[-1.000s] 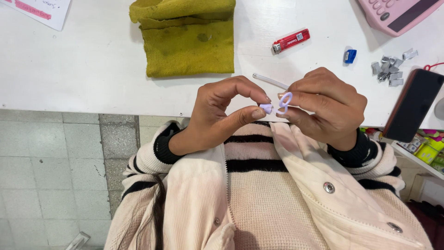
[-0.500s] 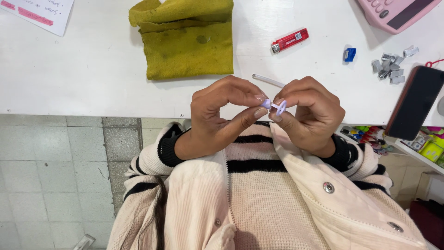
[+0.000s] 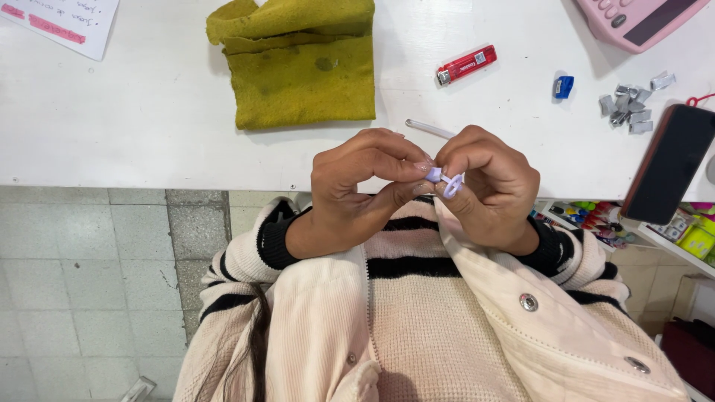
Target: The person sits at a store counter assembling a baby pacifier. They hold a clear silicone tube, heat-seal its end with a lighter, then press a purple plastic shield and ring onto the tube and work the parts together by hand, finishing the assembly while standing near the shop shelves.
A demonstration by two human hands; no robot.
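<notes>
- The left hand and right hand meet fingertip to fingertip just in front of the chest, each grip narrowed to a pinch on the same small lilac ring piece.
- The left thumb and forefinger close on its near end while the right fingers curl round the looped part, probably so that neither end can twist free; the fingers hide too much of it to say what kind of piece it is.
- It is held in the air at the tabletop's near edge, touching nothing but the fingers.
- Just beyond the right knuckles a thin clear tube lies on the tabletop, close enough to reach without shifting the arms.
- Farther out from the grip, beyond the left hand, sits a folded mustard-yellow cloth.
- Beyond the right hand lies a red lighter, and farther right a small blue sharpener and a loose heap of grey metal clips.
- At the far right a dark phone overhangs the tabletop edge; a pink calculator and a sheet of paper lie at the back corners.
</notes>
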